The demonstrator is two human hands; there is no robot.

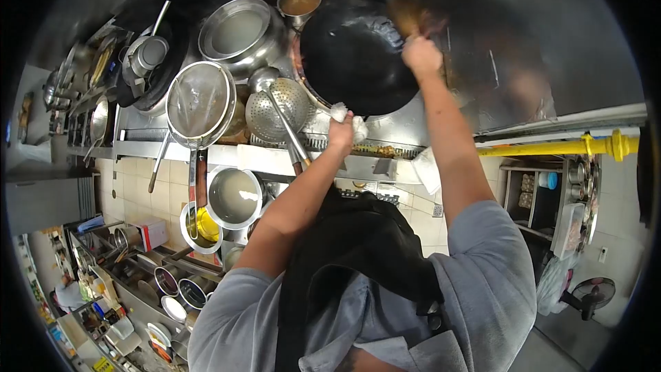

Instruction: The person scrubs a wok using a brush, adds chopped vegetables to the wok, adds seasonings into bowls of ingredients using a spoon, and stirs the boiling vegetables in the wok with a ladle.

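A large black wok [354, 69] sits on the stove in front of me. My left hand [340, 133] is closed around a crumpled white cloth [359, 129] at the wok's near rim; whether it also grips a wok handle is hidden. My right hand [422, 57] is closed on a brown brush [406, 14], over the wok's far right edge. Motion blurs the brush, so its bristles are unclear. Left of the wok lie a perforated skimmer [277, 111] and a long-handled ladle [264, 80].
A wide metal pot [237, 31] and a small pot of brownish liquid [299, 4] stand beside the wok. A mesh strainer [198, 101] lies left. A yellow pipe [558, 147] runs along the right. Below the counter is a basin of cloudy liquid [234, 196].
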